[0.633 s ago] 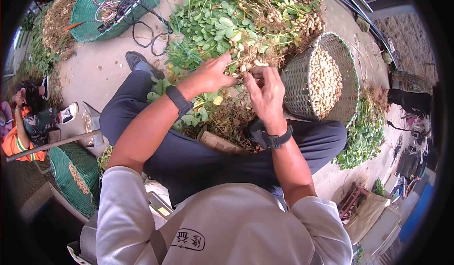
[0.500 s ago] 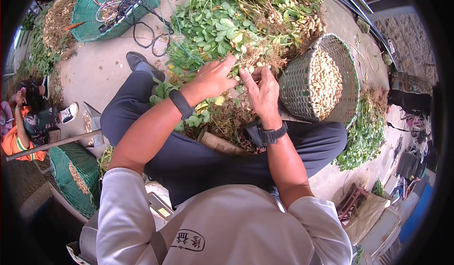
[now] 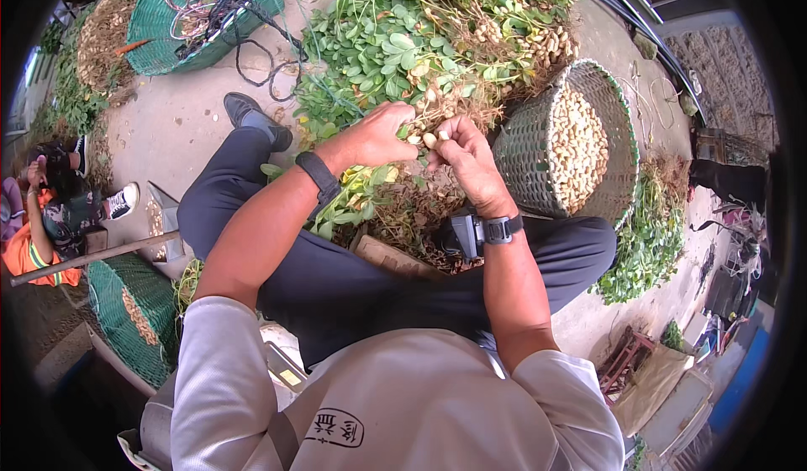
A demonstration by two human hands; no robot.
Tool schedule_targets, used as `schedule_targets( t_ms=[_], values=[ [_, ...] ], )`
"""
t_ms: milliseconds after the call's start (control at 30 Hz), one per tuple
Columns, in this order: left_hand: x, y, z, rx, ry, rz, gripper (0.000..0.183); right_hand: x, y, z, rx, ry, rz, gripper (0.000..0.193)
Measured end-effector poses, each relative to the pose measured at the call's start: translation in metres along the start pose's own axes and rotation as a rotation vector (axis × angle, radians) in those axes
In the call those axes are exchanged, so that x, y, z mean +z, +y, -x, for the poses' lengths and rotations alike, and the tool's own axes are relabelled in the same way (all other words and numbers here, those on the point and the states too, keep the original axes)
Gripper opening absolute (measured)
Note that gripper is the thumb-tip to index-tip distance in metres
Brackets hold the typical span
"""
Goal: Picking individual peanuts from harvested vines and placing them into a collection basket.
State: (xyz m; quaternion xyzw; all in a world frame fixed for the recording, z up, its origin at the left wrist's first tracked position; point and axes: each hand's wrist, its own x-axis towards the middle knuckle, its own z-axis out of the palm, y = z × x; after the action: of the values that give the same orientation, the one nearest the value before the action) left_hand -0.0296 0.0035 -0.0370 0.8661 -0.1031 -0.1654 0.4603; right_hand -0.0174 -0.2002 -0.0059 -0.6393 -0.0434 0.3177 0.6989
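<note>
In front of my crossed legs my left hand (image 3: 380, 141) is closed round a peanut plant, most of the grip hidden behind its back. The roots of the plant and several pale peanuts (image 3: 430, 140) show just right of its fingers. My right hand (image 3: 472, 162), thumb and fingers pinched together, holds peanuts at those roots. The two hands are close together but apart. Right of my right hand a tilted woven basket (image 3: 523, 156) holds many picked peanuts (image 3: 578, 147). Beyond both hands lies a big heap of leafy peanut plants (image 3: 378, 55).
Leaf and root litter (image 3: 412, 215) lies below my hands. A green basket (image 3: 147, 38) with cords stands far left. A long pole (image 3: 101, 255) and green netting (image 3: 126, 311) are at left, near another seated person (image 3: 38, 227). More plants (image 3: 651, 244) lie right of the basket.
My right hand has turned and moved slightly right, its fingers now curled in on peanuts. My left hand has shifted a little, and the leaves under its wrist have moved.
</note>
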Motion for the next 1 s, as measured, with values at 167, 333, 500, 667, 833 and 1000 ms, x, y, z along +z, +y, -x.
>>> schedule_targets(
  t_ms=[167, 333, 500, 667, 833, 1000],
  values=[
    [0.006, 0.006, 0.002, -0.077, 0.054, 0.242, 0.04, 0.0, 0.004, -0.003, -0.042, -0.003, 0.153, 0.026],
    [0.002, 0.004, 0.001, -0.016, 0.094, 0.356, 0.038, 0.004, 0.006, 0.0, -0.107, -0.023, 0.23, 0.019],
    [-0.007, 0.005, 0.003, -0.045, -0.096, 0.822, 0.032, 0.003, 0.003, 0.002, -0.051, -0.053, 0.025, 0.018],
    [0.002, 0.006, -0.003, -0.077, 0.018, 0.791, 0.028, 0.008, 0.0, 0.004, -0.046, -0.008, -0.094, 0.018],
    [0.008, -0.001, -0.006, -0.097, 0.115, 0.532, 0.027, 0.015, -0.002, 0.007, -0.107, 0.086, -0.032, 0.017],
    [0.009, 0.005, -0.003, -0.081, 0.217, 0.246, 0.034, 0.016, 0.003, 0.002, -0.05, 0.107, 0.119, 0.012]
  ],
)
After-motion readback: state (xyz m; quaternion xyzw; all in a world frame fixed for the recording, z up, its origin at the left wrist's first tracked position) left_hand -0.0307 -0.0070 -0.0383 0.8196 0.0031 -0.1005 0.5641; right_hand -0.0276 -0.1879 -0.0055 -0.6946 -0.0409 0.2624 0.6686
